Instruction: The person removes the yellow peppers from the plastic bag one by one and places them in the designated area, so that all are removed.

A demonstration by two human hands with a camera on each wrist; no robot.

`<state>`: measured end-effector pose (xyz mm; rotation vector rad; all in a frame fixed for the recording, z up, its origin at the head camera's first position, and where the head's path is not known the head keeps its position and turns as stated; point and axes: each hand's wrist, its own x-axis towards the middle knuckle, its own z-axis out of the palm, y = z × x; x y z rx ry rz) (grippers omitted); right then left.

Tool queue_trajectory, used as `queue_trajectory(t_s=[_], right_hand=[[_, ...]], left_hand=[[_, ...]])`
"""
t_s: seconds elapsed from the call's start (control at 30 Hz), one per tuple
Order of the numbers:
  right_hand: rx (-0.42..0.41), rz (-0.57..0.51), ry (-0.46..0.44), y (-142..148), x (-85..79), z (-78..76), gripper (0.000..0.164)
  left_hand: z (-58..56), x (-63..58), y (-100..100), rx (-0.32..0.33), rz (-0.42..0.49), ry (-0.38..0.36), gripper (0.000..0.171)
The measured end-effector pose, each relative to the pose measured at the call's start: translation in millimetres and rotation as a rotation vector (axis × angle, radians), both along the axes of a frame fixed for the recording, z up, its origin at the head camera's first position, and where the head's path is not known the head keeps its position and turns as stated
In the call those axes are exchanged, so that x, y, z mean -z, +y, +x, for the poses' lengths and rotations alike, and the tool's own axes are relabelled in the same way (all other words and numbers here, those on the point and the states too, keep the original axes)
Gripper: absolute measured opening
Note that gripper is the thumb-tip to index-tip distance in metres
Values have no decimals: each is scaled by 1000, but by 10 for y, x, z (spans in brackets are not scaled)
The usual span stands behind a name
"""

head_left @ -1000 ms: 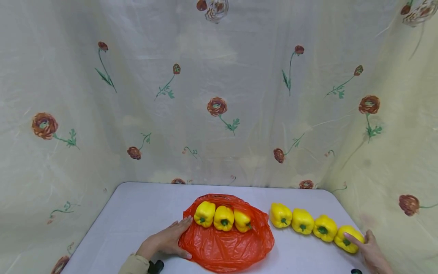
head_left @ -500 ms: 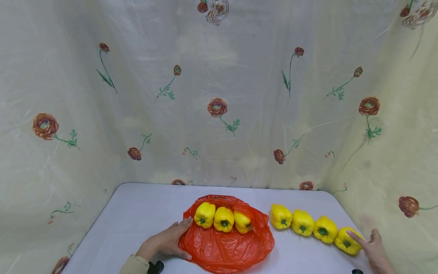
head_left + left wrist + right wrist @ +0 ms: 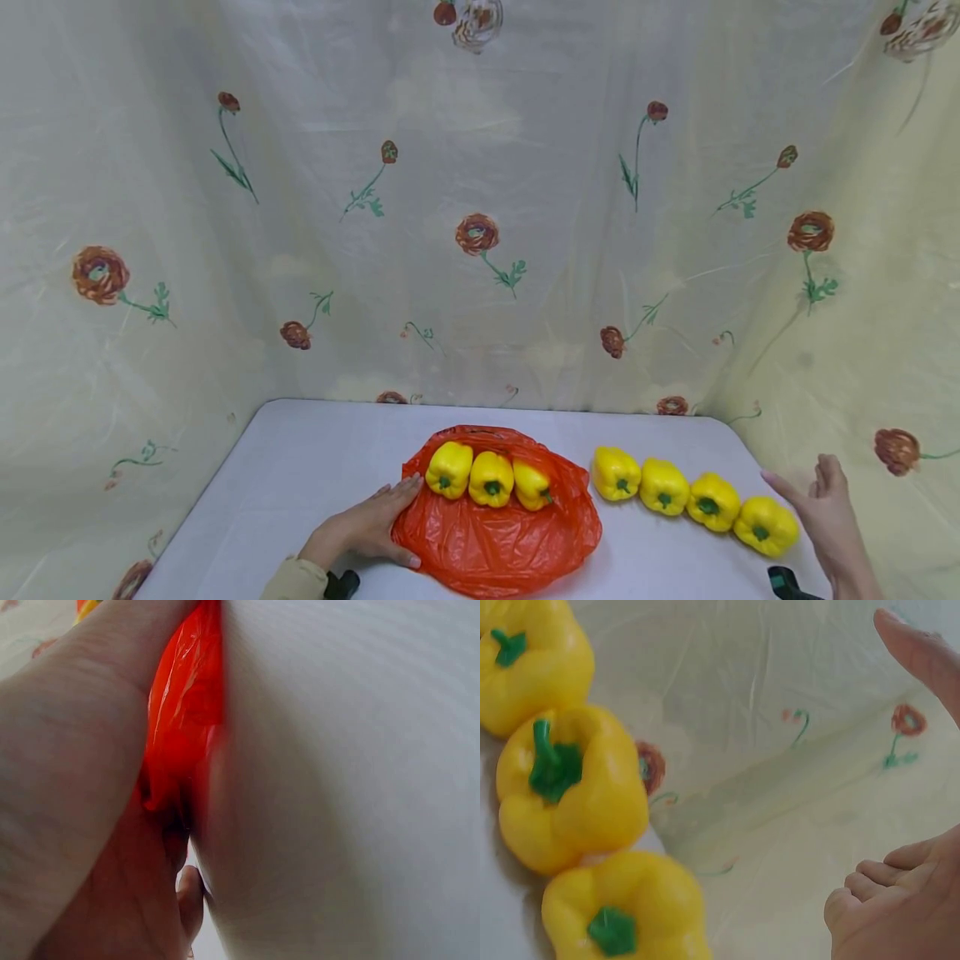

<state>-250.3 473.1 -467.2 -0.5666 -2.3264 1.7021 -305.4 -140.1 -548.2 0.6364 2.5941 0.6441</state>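
A red plastic bag lies spread on the white table, with three yellow bell peppers in its mouth. My left hand rests against the bag's left edge, fingers and thumb extended. In the left wrist view, red plastic shows beside the palm; the fingertips are partly hidden. Several more yellow bell peppers form a slanting row right of the bag. My right hand is raised just right of the nearest pepper in that row, apart from it, fingers spread. Nothing is in its grasp in the right wrist view.
The white table ends at a flowered curtain behind and along both sides. Close to my right hand is the curtain's right side. A dark wrist strap piece shows by the right wrist.
My right hand has drawn off the nearest pepper in the row, rising up and to the right with fingers spreading. The left hand, bag and peppers stay about where they were.
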Motion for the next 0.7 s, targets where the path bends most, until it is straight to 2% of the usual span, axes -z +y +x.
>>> queue_trajectory(t_s=[0.17, 0.47, 0.7], right_hand=[[-38, 20, 128, -194, -101, 12, 102], [-148, 109, 195, -642, -263, -18, 92], [-221, 146, 256, -1014, -306, -105, 87]], left_hand=[[6, -19, 2, 2, 4, -1, 118], [1, -8, -2, 1, 7, -2, 118], [-2, -1, -1, -3, 0, -6, 118]])
